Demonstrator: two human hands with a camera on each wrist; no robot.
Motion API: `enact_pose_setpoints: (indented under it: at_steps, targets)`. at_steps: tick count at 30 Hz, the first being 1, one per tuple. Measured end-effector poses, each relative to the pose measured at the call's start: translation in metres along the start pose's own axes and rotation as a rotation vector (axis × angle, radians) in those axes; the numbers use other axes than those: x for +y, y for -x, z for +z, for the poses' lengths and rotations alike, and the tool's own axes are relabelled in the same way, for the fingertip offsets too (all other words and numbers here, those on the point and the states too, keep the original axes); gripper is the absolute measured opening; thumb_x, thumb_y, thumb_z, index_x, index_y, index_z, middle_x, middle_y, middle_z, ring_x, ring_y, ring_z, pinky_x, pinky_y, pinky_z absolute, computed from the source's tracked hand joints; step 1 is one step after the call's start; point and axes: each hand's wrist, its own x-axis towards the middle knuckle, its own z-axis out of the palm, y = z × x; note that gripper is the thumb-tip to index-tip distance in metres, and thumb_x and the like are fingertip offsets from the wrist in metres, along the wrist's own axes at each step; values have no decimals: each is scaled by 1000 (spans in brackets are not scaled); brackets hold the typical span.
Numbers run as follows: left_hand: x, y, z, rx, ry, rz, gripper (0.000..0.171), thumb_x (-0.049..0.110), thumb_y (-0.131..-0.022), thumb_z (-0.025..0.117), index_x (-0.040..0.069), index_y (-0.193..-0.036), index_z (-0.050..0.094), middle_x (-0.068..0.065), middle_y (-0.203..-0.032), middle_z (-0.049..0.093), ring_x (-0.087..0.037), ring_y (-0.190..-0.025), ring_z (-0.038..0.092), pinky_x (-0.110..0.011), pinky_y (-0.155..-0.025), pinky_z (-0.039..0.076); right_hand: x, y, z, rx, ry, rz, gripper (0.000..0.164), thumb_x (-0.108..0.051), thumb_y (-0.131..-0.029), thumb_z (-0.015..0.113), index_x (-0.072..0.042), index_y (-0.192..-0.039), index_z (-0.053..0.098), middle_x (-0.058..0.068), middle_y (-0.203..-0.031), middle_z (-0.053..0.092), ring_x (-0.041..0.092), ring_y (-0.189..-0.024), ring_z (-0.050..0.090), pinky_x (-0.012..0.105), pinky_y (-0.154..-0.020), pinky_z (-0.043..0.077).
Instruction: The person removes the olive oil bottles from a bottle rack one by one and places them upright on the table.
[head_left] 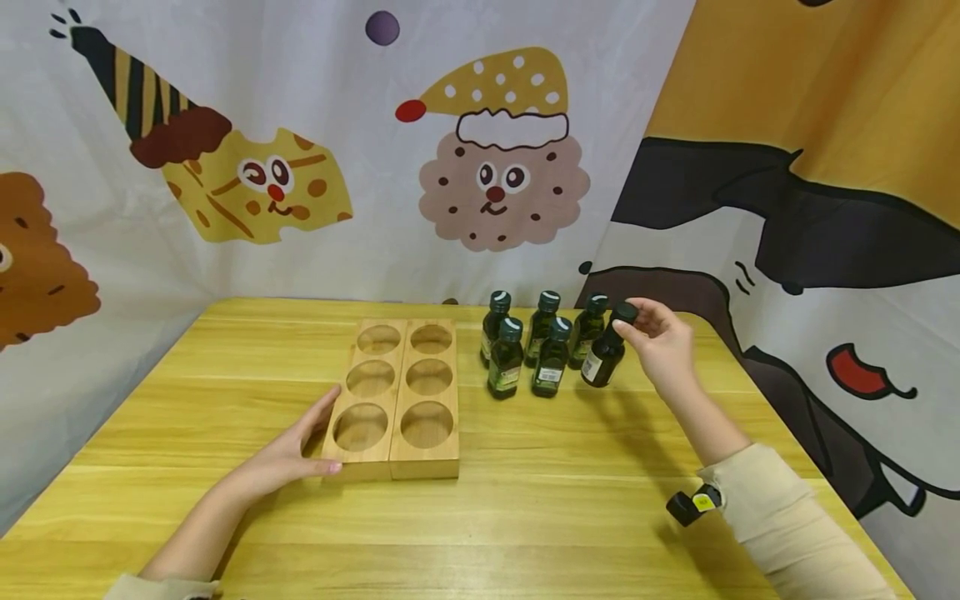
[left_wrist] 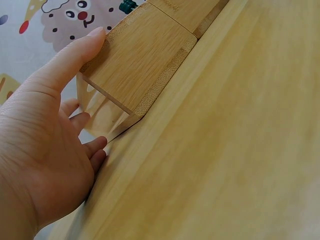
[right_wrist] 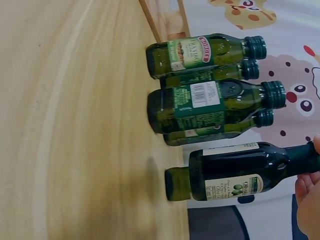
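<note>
My right hand [head_left: 664, 343] pinches a dark olive oil bottle [head_left: 603, 360] by its cap and neck. This bottle is tilted in the head view, with a pale label, and the right wrist view shows its base raised off the tabletop. Beside it stand several green-capped oil bottles [right_wrist: 197, 105], upright in two rows. My left hand [head_left: 288, 450] rests at the left side of a pale wooden holder [head_left: 425, 469] made of two blocks with round hollows. The thumb touches the holder's near corner, and the other fingers spread along its side, loosely bent in the left wrist view.
Wood-grain tabletop [head_left: 517, 533] extends in front of the holder and bottles. A curtain [head_left: 360, 267] with cartoon prints hangs right behind the table. A small black device [head_left: 692, 505] is fixed at the right wrist by the sleeve.
</note>
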Motion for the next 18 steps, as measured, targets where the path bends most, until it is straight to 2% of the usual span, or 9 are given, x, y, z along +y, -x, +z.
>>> enact_pose_setpoints:
  at_steps: [6,13,18]
  targets:
    - [-2,0,0,1,2,-2,104,13,-80,75,9,-154,2,-27,-155,8,-50,-137,11,-75,-99,4,5,4,5,-8,-21,29,39,-15,-84,75,-1,-118,63,1,-96,64,10,-88,58,14,-74,49]
    - [-1,0,0,1,-5,1,104,13,-81,75,9,-154,2,-26,-155,7,-50,-137,11,-75,-100,4,17,7,10,6,-13,33,37,-16,-84,76,0,-115,64,-3,-90,62,9,-85,56,14,-69,48]
    - [2,1,0,2,-7,-3,104,14,-81,75,8,-154,2,-26,-155,6,-51,-137,11,-75,-99,5,19,10,13,19,-3,25,37,-12,-83,76,1,-115,64,3,-92,64,6,-84,57,13,-71,47]
